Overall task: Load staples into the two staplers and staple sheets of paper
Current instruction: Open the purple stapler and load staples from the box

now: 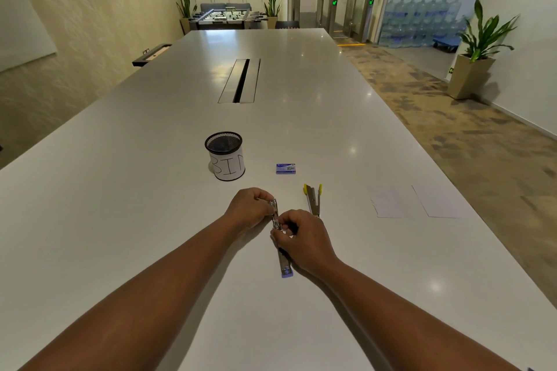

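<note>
A purple stapler (pixel 284 265) lies swung fully open on the white table (pixel 150 190), its metal channel running away from me. My left hand (pixel 248 208) grips the far end of that stapler. My right hand (pixel 304 238) pinches at the channel near the hinge; whatever it pinches is too small to make out. A second stapler with yellow ends (pixel 313 199) lies spread open just to the right, untouched. A small blue staple box (pixel 285 168) sits closed beyond both. Two white sheets of paper (pixel 388 202) (pixel 437 202) lie flat further right.
A black mesh cup with a paper label reading BIN (pixel 224 156) stands left of the staple box. A cable slot (pixel 241 80) runs down the table's middle. The table's right edge runs close behind the sheets.
</note>
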Demonstrator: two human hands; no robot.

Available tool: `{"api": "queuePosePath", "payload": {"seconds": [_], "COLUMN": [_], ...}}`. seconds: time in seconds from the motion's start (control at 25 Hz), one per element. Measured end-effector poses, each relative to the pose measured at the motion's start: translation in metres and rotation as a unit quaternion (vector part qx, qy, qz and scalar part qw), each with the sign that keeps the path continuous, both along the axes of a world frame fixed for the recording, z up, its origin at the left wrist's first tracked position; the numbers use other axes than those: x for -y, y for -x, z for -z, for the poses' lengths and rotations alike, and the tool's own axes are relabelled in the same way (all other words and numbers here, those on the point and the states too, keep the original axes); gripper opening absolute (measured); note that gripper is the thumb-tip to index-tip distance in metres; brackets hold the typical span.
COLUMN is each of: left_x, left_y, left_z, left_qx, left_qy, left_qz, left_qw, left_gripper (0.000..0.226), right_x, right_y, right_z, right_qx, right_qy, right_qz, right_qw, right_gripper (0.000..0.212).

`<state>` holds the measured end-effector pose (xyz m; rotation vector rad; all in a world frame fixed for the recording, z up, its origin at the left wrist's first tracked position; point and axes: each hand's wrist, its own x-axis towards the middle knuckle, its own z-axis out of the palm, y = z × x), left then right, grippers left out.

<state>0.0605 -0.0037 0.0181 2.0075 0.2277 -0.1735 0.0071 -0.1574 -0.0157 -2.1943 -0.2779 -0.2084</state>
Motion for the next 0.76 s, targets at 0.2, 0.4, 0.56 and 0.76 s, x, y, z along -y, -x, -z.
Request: {"api": "queuePosePath", "payload": {"seconds": [0.2, 0.4, 0.56, 0.76], "left_x": [0.000, 0.001, -0.001, -0.005], "left_y": [-0.012, -0.014, -0.015, -0.012], "left_z": [0.001, 0.007, 0.010, 0.012], "left_qx": [-0.041, -0.048, -0.050, -0.065], "left_qy": [0.059, 0.092, 0.121, 0.186], "left_qz": [-0.045, -0.068, -0.071, -0.067], "left_qw": [0.996, 0.992, 0.989, 0.978], "left_gripper": [0.009, 0.008, 0.009, 0.012], "right_x": [0.001, 0.000, -0.001, -0.009], "right_y": [0.002, 0.006, 0.011, 0.008], "right_z": [0.001, 0.000, 0.003, 0.005], "right_qx": [0.003, 0.042, 0.116, 0.055], "right_qy": [0.002, -0.037, 0.044, 0.156], "right_qz": [-0.003, -0.005, -0.038, -0.026], "right_qw": [1.000, 0.998, 0.991, 0.986], "right_gripper": [0.009, 0.014, 0.020, 0.034]}}
